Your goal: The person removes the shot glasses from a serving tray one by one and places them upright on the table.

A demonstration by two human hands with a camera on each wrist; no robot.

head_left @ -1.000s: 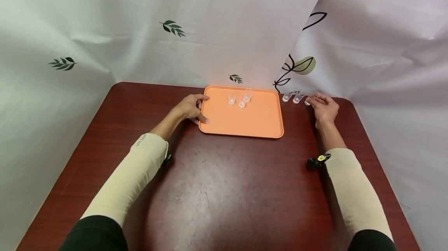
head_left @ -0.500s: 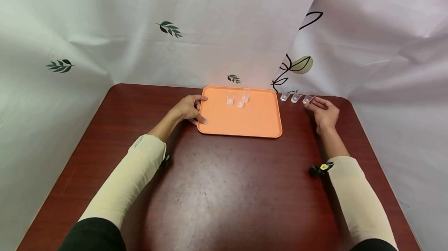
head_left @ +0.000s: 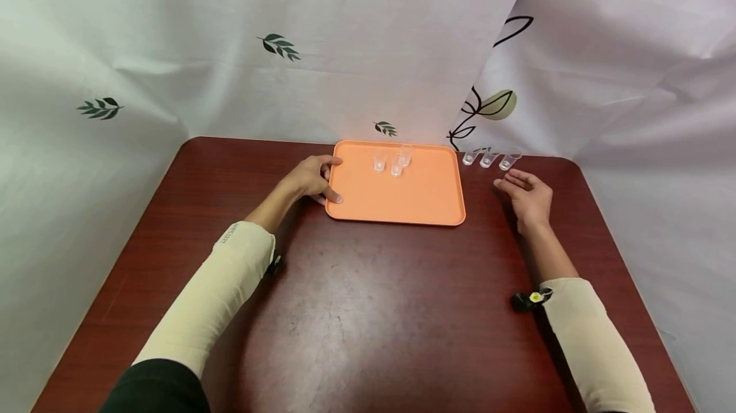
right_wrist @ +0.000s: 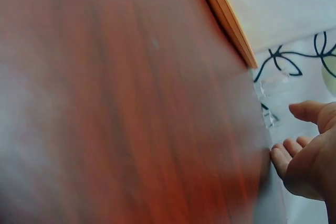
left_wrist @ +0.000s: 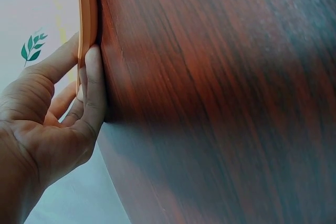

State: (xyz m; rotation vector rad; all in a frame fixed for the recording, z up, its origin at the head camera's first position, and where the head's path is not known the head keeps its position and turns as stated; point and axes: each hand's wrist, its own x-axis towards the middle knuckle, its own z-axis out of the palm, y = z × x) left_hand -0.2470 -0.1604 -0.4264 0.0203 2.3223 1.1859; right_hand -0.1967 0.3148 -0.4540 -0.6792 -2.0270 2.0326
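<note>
My left hand (head_left: 309,178) grips the left edge of an orange tray (head_left: 402,201), thumb on the rim. In the left wrist view, the thumb and fingers pinch the tray's side (left_wrist: 87,17). Three small clear plastic cups stand on the tray's back half, among them a left cup (head_left: 379,164) and a front cup (head_left: 397,169). Right of the tray, three more clear cups stand in a row: a near-tray cup (head_left: 469,158), a middle cup (head_left: 488,160) and an end cup (head_left: 508,160). My right hand (head_left: 528,199) is just in front of the end cup, apart from it, holding nothing.
The dark red-brown wooden table (head_left: 345,311) meets a pale curtain (head_left: 241,87) with leaf prints along its back edge. The right-hand row of cups stands close to that back edge, near the table's right corner.
My right hand has let go of the end cup and drawn back toward me; that cup now stands by itself in the row. My left hand and the tray have stayed in place.
</note>
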